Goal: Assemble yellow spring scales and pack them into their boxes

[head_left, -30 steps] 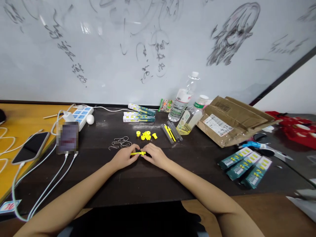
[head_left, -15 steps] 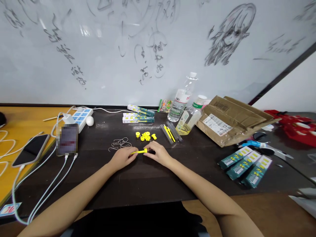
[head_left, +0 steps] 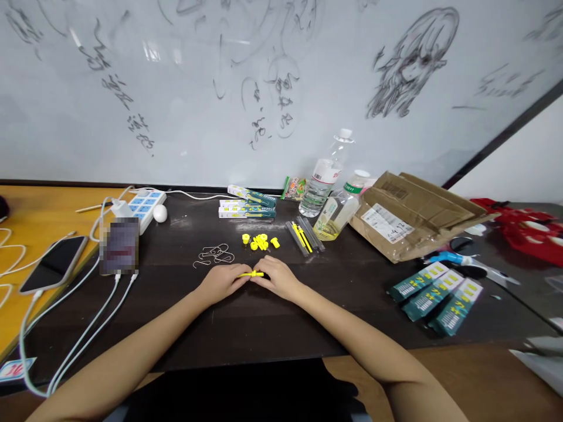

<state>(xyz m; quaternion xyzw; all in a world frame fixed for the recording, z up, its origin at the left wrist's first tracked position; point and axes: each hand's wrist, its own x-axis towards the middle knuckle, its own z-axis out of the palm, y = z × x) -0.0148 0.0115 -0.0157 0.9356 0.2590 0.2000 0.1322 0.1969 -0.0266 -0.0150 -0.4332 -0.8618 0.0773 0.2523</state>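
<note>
Both hands meet over the dark table, with a thin yellow plastic rod running between them. My left hand pinches the rod's left end. On its other end, the fingers of my right hand are closed. A small wider collar shows around the rod between the fingertips; finer detail is too small to make out. Just beyond the hands lie several small yellow plastic caps. A tangle of thin wire hooks rests beyond my left hand. Farther right are clear-grey tubes beside yellow sticks.
Slim printed boxes lie near the whiteboard. Two bottles, a water bottle and one with yellow liquid, stand by a cardboard box. Teal boxes and scissors are right; phones, cables and a power strip left.
My hands have come closer together, the right one shifting slightly left and down. The yellow collar now sits farther left along the rod, and rod shows to its right.
</note>
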